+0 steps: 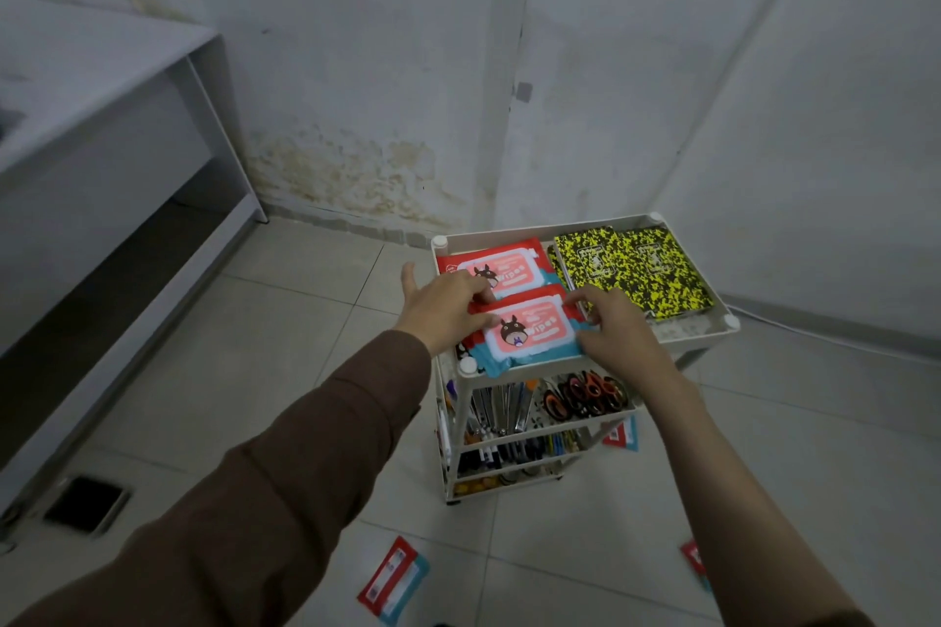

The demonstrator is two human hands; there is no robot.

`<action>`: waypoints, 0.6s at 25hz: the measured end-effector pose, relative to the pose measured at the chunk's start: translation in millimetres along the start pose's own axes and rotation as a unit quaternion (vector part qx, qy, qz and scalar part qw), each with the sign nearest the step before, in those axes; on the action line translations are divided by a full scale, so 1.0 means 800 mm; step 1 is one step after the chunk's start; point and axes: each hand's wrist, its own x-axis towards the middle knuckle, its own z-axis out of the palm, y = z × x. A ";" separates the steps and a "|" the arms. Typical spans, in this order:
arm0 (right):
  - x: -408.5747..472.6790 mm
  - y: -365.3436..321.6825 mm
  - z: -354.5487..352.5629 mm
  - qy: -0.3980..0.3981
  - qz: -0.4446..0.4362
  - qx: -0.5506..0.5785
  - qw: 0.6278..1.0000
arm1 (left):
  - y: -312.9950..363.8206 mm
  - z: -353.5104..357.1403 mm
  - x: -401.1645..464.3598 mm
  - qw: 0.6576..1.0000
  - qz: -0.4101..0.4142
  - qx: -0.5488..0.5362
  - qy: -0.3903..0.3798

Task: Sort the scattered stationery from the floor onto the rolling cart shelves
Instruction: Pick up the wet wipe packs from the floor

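Note:
A white rolling cart (pixel 682 332) stands on the tiled floor near the wall corner. On its top shelf lie two red and blue wipes packs and two yellow-black notebooks (pixel 636 270). My left hand (pixel 443 303) holds the left end of the near wipes pack (pixel 529 328), fingers curled over its edge. My right hand (pixel 618 328) grips the pack's right end. The far wipes pack (pixel 504 267) lies behind it. Lower shelves hold scissors (pixel 585 395), pens and other small items.
Three more red and blue packs lie on the floor: one (pixel 392 578) at the front, one (pixel 695 560) at the right, one (pixel 621 433) beside the cart. A white table (pixel 102 82) stands at the left, with a floor drain (pixel 84 504) below it.

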 end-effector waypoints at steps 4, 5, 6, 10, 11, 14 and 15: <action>-0.018 -0.012 0.025 0.003 -0.060 -0.047 0.997 | 0.002 -0.002 0.005 0.997 -0.014 0.070 -0.012; -0.019 -0.012 0.031 0.003 -0.065 -0.068 0.996 | 0.004 0.002 0.004 0.994 -0.011 0.108 -0.016; -0.019 -0.010 0.033 0.005 -0.062 -0.078 0.995 | 0.005 0.007 0.003 0.989 -0.005 0.146 -0.026; -0.008 -0.007 0.033 -0.008 -0.049 -0.071 0.996 | 0.007 0.017 0.011 0.973 -0.006 0.229 -0.038; -0.008 -0.007 0.033 -0.009 -0.051 -0.069 0.996 | 0.006 0.016 0.015 0.972 -0.006 0.234 -0.035; -0.009 -0.005 0.033 -0.021 -0.063 -0.047 0.997 | 0.004 0.013 0.021 0.973 -0.009 0.225 -0.040; -0.010 -0.005 0.033 -0.028 -0.066 -0.040 0.997 | 0.002 0.012 0.022 0.974 -0.013 0.222 -0.049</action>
